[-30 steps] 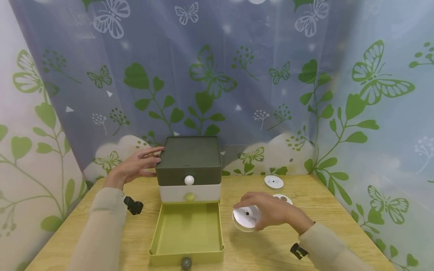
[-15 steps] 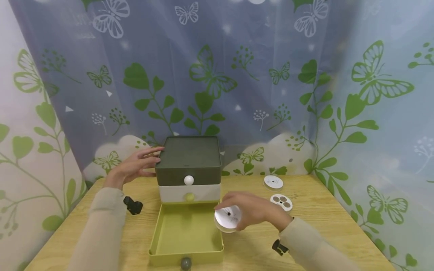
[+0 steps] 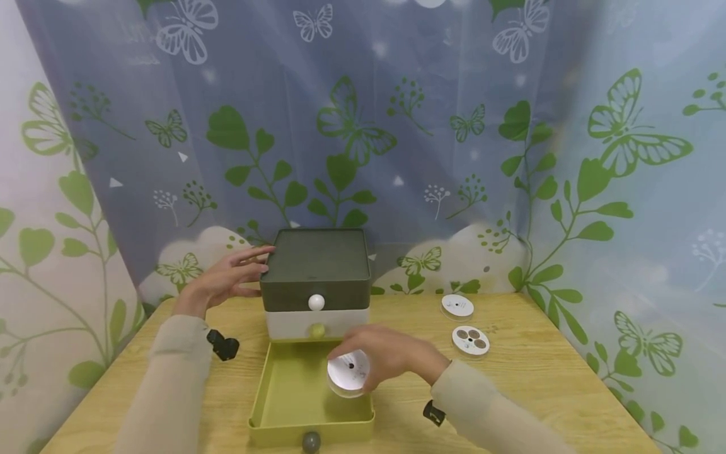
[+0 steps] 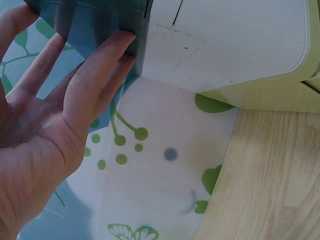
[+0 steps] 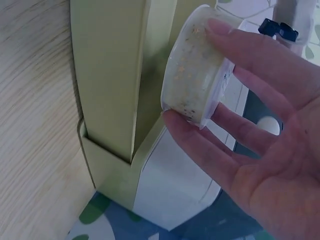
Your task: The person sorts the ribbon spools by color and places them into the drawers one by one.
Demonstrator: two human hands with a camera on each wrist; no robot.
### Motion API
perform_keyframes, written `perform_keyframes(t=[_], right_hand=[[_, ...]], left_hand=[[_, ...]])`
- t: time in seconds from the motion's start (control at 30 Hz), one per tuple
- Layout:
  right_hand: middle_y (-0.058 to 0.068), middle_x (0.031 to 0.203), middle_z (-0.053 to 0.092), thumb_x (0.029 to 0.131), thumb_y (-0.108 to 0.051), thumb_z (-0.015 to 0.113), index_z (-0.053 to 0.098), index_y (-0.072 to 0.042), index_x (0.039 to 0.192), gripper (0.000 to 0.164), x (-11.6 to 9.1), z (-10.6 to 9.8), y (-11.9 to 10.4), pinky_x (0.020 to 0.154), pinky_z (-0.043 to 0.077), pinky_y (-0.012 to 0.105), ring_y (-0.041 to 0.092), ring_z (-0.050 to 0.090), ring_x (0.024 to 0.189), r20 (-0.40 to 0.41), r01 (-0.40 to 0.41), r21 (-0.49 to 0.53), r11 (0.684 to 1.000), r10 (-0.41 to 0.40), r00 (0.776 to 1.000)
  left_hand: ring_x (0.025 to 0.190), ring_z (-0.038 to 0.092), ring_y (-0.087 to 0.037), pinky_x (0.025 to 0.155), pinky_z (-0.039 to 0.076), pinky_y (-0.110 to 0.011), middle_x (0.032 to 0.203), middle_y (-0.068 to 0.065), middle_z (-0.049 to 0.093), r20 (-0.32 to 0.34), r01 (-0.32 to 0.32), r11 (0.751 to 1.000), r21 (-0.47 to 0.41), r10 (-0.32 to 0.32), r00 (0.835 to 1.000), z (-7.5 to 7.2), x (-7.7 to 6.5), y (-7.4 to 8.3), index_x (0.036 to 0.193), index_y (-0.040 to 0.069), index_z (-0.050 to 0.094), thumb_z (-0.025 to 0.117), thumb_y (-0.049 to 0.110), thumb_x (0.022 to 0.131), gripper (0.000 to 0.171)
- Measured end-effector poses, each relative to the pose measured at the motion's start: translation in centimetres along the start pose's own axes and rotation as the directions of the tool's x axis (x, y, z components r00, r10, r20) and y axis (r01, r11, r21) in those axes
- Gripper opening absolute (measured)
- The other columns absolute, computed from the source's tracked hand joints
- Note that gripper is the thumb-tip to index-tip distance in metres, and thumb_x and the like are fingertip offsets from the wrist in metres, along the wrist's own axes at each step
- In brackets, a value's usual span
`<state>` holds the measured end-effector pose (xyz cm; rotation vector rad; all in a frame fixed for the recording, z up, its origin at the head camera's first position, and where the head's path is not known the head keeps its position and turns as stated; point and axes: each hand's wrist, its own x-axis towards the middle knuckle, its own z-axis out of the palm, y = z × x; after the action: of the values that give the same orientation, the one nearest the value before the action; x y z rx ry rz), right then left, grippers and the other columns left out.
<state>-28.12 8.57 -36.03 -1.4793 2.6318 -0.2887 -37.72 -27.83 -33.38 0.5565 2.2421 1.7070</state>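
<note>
My right hand grips a white ribbon spool by its edge, with its flat labelled face up, over the right side of a pulled-out olive-green drawer. Pale ribbon with glittery flecks shows around the spool's side in the right wrist view, between thumb and fingers. The drawer belongs to a small chest with a dark green top tier and a white middle tier. Against the chest's left side my left hand rests its extended fingertips, near the top edge.
Two more spools lie on the wooden table to the right: a white labelled spool and a spool with round holes. A butterfly-and-leaf curtain hangs behind the table. Round knobs, such as the grey drawer knob, stick out in front.
My right hand has carried the ribbon spool leftward from above the table to above the open drawer. The spool with holes has come fully into sight. My left hand has stayed put.
</note>
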Motion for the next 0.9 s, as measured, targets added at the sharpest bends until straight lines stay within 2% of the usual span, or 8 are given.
perform_keyframes(t=[0.13, 0.27, 0.6, 0.9], right_hand=[[-0.001, 0.127, 0.070, 0.066, -0.012, 0.096, 0.070, -0.022, 0.135, 0.075, 1.3, 0.3, -0.7, 0.099, 0.048, 0.023, 0.009, 0.061, 0.113, 0.036, -0.006, 0.005, 1.000, 0.006, 0.999], [-0.003, 0.125, 0.070, 0.066, -0.015, 0.097, 0.069, -0.024, 0.136, 0.076, 2.6, 0.4, -1.4, 0.096, 0.047, 0.020, 0.006, 0.060, 0.109, 0.057, -0.014, -0.007, 1.000, 0.015, 0.998], [-0.004, 0.127, 0.071, 0.066, -0.018, 0.098, 0.070, -0.024, 0.136, 0.076, 5.3, 1.0, -2.6, 0.097, 0.044, 0.015, 0.004, 0.060, 0.111, 0.103, 0.037, -0.061, 0.997, -0.031, 0.994], [-0.007, 0.121, 0.071, 0.065, -0.023, 0.099, 0.069, -0.027, 0.136, 0.077, 7.3, 2.2, -3.5, 0.088, 0.042, 0.008, 0.000, 0.059, 0.103, 0.164, 0.068, -0.106, 0.992, -0.050, 0.985]], left_hand=[[0.155, 0.013, -0.055, 0.106, 0.052, -0.058, 0.174, -0.020, 0.002, 0.000, 0.000, 1.000, 0.004, 0.000, 1.000, 0.0, 0.0, 0.0, 0.166, 0.016, 0.023, 0.056, 0.026, 0.108, 0.067], [0.155, 0.012, -0.055, 0.107, 0.052, -0.059, 0.174, -0.021, 0.001, 0.000, 0.000, 1.000, 0.005, 0.000, 1.000, 0.0, 0.0, 0.0, 0.166, 0.016, 0.023, 0.056, 0.026, 0.108, 0.067], [0.155, 0.012, -0.055, 0.106, 0.052, -0.057, 0.174, -0.020, 0.002, -0.001, -0.004, 1.000, 0.002, 0.004, 1.000, 0.1, 0.1, 0.1, 0.166, 0.015, 0.024, 0.055, 0.024, 0.108, 0.066], [0.156, 0.012, -0.054, 0.106, 0.053, -0.057, 0.174, -0.021, 0.002, -0.003, -0.006, 1.000, -0.002, 0.006, 1.000, 0.1, 0.1, -0.1, 0.166, 0.015, 0.023, 0.055, 0.025, 0.109, 0.066]])
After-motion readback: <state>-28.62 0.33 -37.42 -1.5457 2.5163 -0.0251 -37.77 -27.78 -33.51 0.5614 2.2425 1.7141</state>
